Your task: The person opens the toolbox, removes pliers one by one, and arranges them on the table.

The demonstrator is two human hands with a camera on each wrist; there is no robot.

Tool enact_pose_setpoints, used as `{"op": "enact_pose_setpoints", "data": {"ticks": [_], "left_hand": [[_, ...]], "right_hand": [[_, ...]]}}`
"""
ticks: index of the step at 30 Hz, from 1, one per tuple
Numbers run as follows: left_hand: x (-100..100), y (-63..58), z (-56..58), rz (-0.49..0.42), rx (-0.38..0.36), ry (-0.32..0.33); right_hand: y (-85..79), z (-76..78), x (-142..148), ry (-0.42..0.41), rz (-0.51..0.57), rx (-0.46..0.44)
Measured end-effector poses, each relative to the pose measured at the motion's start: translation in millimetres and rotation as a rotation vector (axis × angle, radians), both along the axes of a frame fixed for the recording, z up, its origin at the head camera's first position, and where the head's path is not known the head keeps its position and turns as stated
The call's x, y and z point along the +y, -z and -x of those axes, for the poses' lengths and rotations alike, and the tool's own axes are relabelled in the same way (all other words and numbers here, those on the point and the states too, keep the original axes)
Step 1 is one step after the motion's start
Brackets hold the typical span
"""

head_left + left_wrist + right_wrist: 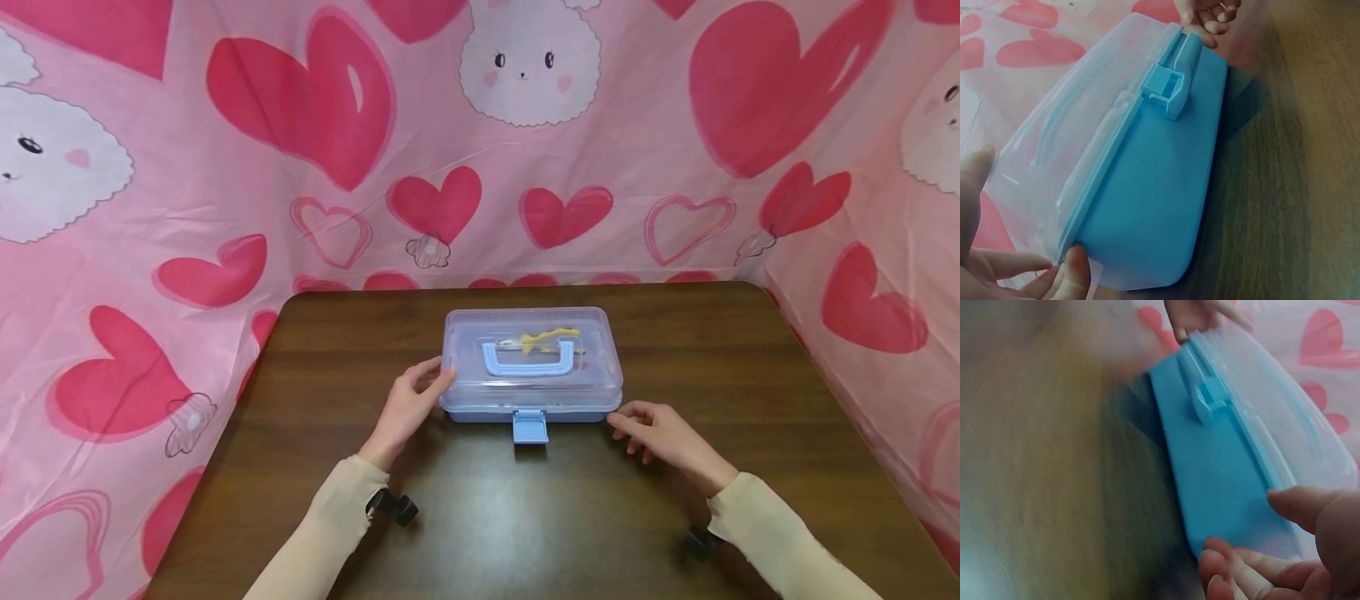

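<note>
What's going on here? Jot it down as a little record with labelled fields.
Container: rectangular plastic box, blue base, clear lid
Clasp: light-blue plastic, swung outward at front
Handle: light-blue plastic, on lid
Through lid: indistinct yellow shape
Left hand: holding box's left end
Right hand: at box's right front corner, grip unclear
Table: dark-brown, wood-grained
Backdrop: pink sheet, red hearts

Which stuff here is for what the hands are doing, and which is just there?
For the job, it seems:
plastic box, between the hands
blue latch, on its front
left hand and right hand, at its ends

Just there:
brown table
heart-patterned cloth

Can't tell whether the yellow thing inside matters.
</note>
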State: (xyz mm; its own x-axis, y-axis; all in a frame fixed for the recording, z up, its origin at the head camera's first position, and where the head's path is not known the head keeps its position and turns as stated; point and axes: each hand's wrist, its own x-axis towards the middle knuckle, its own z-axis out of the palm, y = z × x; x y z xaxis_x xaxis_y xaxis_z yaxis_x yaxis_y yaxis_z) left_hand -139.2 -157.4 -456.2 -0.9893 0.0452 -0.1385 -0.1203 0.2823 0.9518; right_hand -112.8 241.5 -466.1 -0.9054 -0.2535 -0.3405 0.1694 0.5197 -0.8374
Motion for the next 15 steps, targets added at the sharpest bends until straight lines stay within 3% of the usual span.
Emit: {"op": "enact_pose_setpoints", "data": {"ticks": [8, 15], "left_hand": [[-5.5, 4.3, -6.7, 0.058, 0.106, 0.084], [7.6, 19.4, -16.7, 0.119, 0.202, 0.098]], "right_hand": [[-5.4, 3.1, 9.9, 0.028, 0.027, 0.206], [4.2, 2.3, -7.6, 0.021, -0.029, 0.327]]}}
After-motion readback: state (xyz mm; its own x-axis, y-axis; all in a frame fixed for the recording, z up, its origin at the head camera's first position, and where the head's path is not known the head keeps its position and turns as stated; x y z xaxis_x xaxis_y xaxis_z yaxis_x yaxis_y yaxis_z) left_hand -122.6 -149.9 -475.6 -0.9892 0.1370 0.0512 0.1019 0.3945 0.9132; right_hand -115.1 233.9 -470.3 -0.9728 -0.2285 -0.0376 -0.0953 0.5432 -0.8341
